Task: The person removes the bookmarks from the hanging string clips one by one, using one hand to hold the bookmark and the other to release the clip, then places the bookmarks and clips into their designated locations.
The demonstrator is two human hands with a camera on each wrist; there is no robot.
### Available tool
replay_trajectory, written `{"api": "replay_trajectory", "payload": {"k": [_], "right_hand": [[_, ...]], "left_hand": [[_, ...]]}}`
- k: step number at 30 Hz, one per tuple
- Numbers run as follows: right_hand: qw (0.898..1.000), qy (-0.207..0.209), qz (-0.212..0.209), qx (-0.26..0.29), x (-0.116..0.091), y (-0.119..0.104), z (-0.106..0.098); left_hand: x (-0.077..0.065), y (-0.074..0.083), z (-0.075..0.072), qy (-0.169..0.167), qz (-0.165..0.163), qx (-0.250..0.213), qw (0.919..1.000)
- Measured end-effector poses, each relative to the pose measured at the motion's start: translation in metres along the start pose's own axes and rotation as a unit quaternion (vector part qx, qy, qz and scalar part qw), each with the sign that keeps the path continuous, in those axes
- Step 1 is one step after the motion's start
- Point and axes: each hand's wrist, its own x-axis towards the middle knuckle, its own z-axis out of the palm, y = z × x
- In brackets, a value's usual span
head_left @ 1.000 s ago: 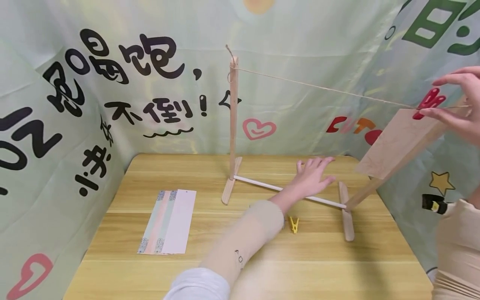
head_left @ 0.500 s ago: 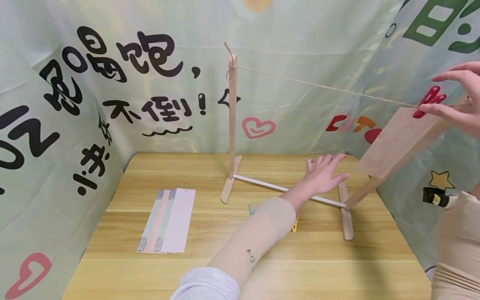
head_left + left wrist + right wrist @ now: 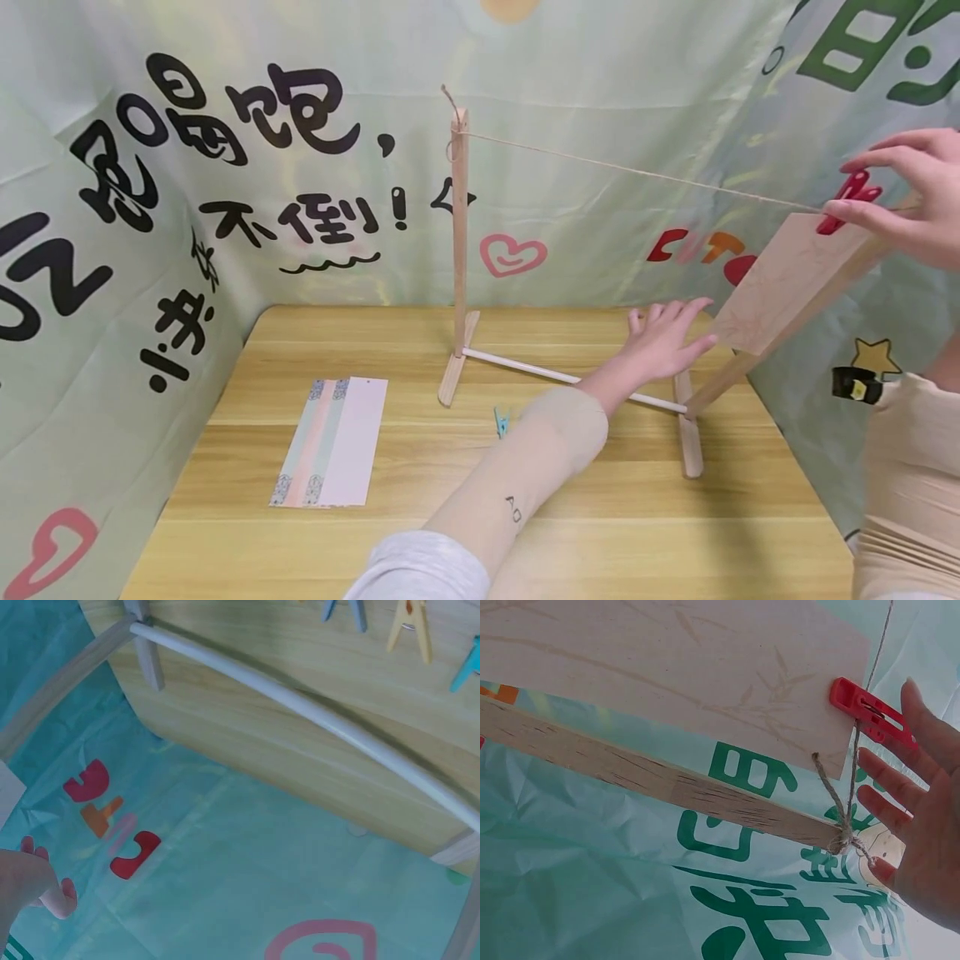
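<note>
A beige card (image 3: 787,279) with faint plant prints (image 3: 780,682) hangs at the right end of a thin string (image 3: 637,171). A red clothespin (image 3: 846,198) sits at its top edge, across the string. My right hand (image 3: 911,196) holds that clothespin, thumb on its near side and a finger over its handles. My left hand (image 3: 667,337) reaches over the white rod (image 3: 517,367), fingers spread, its fingertips close to the card's lower left edge. Nothing is in it.
A wooden stand with a left post (image 3: 460,242) and a right post (image 3: 720,387) carries the string. On the table (image 3: 247,533) lie a striped card (image 3: 330,442) and several clothespins: a teal clothespin (image 3: 502,422), a yellow clothespin (image 3: 410,630) and a blue clothespin (image 3: 346,609).
My left hand has moved right, towards the hanging card. The left forearm now hides the yellow clothespin in the head view and uncovers the teal one. The right hand stays at the red clothespin.
</note>
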Motion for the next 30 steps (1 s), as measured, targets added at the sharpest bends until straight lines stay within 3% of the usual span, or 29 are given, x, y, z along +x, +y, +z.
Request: {"api": "replay_trajectory", "payload": {"k": [3, 12, 24, 30], "right_hand": [[1.0, -0.005, -0.003, 0.002, 0.0, 0.0, 0.0], [0.999, 0.03, -0.012, 0.034, -0.001, 0.008, 0.004], [0.999, 0.035, -0.014, 0.038, -0.001, 0.012, 0.005], [0.998, 0.052, -0.027, 0.04, 0.0, 0.011, 0.007]], "left_hand": [[0.002, 0.005, -0.001, -0.001, -0.007, -0.001, 1.0], [0.004, 0.015, 0.002, 0.002, -0.019, -0.003, 0.9998], [-0.003, 0.008, 0.006, 0.125, -0.004, -0.018, 0.992], [-0.005, 0.007, 0.007, 0.164, 0.006, -0.02, 0.9863]]}}
